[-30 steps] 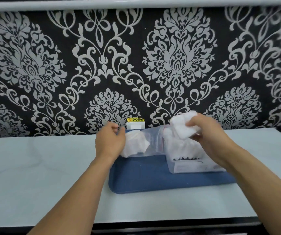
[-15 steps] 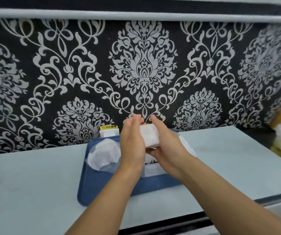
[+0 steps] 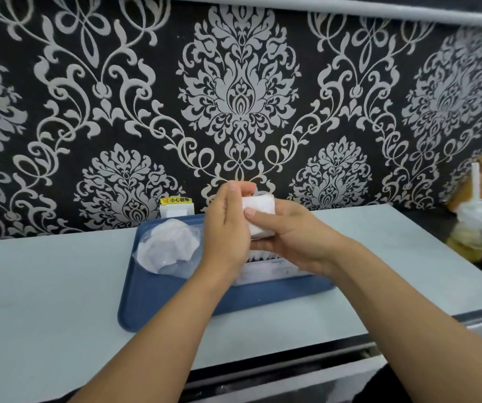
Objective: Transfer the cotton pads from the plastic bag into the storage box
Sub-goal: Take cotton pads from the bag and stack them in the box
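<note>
Hands: left hand (image 3: 226, 225) and right hand (image 3: 289, 237) meet above the blue tray (image 3: 176, 303), both grasping one white stack of cotton pads (image 3: 258, 216); the left presses its near side with curled fingers, the right cups it from below with the thumb across the front.

Pads: stack held in the air just over the storage box (image 3: 266, 270), a clear box on the tray, mostly hidden under the wrists, with a white fringe of pads showing at its rim.

Bag: plastic bag (image 3: 170, 248) lies on the left of the tray, slumped, with more white pads bunched inside.

Stage: by the look of it, squaring up a handful before lowering it into the box; the bag is not yet empty.

Risk: loose, soft pads could fan out or slip from the stack if either hand eases off early, scattering across the tray or the pale counter (image 3: 45, 286); a crooked stack could catch on the box rim or on pads already standing inside.

Surroundings: white socket cover with a yellow warning label (image 3: 177, 207) at the patterned wall behind the tray; lidded plastic drink cup with a straw (image 3: 479, 222) at the far right, well apart.

Obstruction: nothing seen between stack and box; how full the box is cannot be told.
</note>
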`<state>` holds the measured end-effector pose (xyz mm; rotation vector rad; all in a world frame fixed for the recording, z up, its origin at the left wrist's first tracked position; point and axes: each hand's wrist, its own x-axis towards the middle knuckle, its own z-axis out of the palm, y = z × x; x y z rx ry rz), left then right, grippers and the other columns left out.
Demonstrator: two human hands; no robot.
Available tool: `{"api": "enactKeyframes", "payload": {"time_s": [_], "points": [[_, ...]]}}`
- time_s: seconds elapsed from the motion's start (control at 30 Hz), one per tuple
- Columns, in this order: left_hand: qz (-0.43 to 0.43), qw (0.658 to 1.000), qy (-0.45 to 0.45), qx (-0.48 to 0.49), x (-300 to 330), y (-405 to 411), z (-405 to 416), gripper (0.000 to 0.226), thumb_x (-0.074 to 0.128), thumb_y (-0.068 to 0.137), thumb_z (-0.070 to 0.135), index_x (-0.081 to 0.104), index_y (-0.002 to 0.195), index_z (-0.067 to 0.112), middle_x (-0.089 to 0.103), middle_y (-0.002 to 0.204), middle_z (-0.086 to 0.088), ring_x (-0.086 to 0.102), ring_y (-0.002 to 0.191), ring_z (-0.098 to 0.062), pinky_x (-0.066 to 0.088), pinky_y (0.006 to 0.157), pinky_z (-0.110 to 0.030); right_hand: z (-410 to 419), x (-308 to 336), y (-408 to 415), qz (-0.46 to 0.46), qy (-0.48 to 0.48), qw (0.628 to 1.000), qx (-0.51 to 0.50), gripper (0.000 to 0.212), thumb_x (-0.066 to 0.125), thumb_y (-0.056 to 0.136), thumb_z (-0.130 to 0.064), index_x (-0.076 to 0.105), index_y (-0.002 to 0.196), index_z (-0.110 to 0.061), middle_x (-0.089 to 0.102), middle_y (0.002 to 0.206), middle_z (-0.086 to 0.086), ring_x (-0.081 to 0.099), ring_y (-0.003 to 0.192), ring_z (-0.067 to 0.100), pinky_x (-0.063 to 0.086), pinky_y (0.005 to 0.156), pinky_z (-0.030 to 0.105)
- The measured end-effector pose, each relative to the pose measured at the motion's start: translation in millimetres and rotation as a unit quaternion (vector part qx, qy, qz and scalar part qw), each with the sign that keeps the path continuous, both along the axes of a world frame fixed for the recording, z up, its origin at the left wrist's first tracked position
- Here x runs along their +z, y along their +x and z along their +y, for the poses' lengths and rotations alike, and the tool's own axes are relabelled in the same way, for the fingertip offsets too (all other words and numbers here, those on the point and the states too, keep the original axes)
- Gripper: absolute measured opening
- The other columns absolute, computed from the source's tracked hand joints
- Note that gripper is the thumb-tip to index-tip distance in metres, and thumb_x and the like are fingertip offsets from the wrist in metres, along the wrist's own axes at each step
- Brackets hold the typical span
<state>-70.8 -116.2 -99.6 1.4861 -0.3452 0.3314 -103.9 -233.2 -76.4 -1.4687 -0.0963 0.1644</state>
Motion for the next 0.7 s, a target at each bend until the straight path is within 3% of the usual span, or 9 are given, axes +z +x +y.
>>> {"api": "enactKeyframes", "payload": {"time_s": [0.1,0.2,0.3,0.43,0.53,0.63,0.7], "points": [[0.014,0.999,0.029,-0.027,-1.1,-6.2,-1.8,0.032,0.035,0.107,0.037,0.062,0.107,0.02,0.065,0.101,0.011,0.06,0.095,-0.001,0.048,0.084,-0.02,-21.4,8.1,6.0,0.01,0.003,0.993,-0.122,0.032,0.067,0.092,-0.014,0.065,0.12,0.001,0.071,0.115,0.02,0.068,0.103,0.025,0.057,0.09,0.037],[-0.01,0.986,0.167,-0.022,-8.4,-10.0,-0.5,0.014,0.053,0.1,0.027,0.06,0.112,0.024,0.064,0.112,0.013,0.059,0.105,-0.005,0.049,0.094,-0.028,-51.4,19.6,6.7,0.057,-0.045,0.964,-0.255,0.03,0.075,0.083,-0.017,0.067,0.109,-0.004,0.072,0.097,0.01,0.067,0.083,0.02,0.054,0.064,0.028],[-0.06,0.921,0.386,-0.001,-15.1,-15.3,0.0,0.028,0.053,0.095,0.021,0.056,0.123,0.023,0.062,0.122,0.005,0.059,0.108,-0.019,0.051,0.093,-0.042,-59.1,17.2,4.0,0.118,-0.186,0.946,-0.238,0.024,0.076,0.079,-0.02,0.069,0.098,-0.007,0.069,0.074,0.005,0.063,0.059,0.016,0.044,0.051,0.025],[-0.052,0.842,0.535,0.042,-14.6,-17.6,-4.5,0.021,0.049,0.095,0.02,0.059,0.113,0.015,0.067,0.108,-0.009,0.063,0.099,-0.031,0.05,0.078,-0.039,-39.5,11.0,12.4,0.136,-0.348,0.914,-0.157,0.02,0.073,0.08,-0.024,0.06,0.08,-0.01,0.064,0.058,0.011,0.047,0.032,0.011,0.025,0.042,0.022],[-0.014,0.811,0.584,0.045,-17.5,-15.1,-5.8,0.022,0.046,0.095,0.015,0.056,0.114,0.011,0.065,0.109,-0.013,0.062,0.099,-0.032,0.038,0.068,-0.035,-26.6,3.7,25.3,0.136,-0.474,0.862,-0.118,0.031,0.076,0.078,-0.033,0.054,0.076,-0.012,0.059,0.055,0.007,0.045,0.033,0.013,0.028,0.042,0.021],[-0.026,0.783,0.62,0.038,-21.0,-14.2,-4.8,0.024,0.045,0.096,0.016,0.053,0.118,0.013,0.064,0.113,-0.012,0.06,0.105,-0.031,0.036,0.071,-0.033,-18.8,-5.0,32.3,0.119,-0.561,0.813,-0.1,0.035,0.081,0.075,-0.033,0.052,0.078,-0.013,0.055,0.071,0.002,0.052,0.055,0.015,0.038,0.048,0.023],[-0.037,0.77,0.637,0.034,-21.6,-15.0,-4.5,0.027,0.045,0.097,0.017,0.056,0.121,0.015,0.063,0.117,-0.011,0.059,0.108,-0.03,0.036,0.074,-0.033,-17.1,-9.6,35.5,0.111,-0.604,0.783,-0.099,0.041,0.085,0.07,-0.034,0.049,0.077,-0.016,0.058,0.083,0.003,0.059,0.071,0.019,0.048,0.059,0.026]]}}
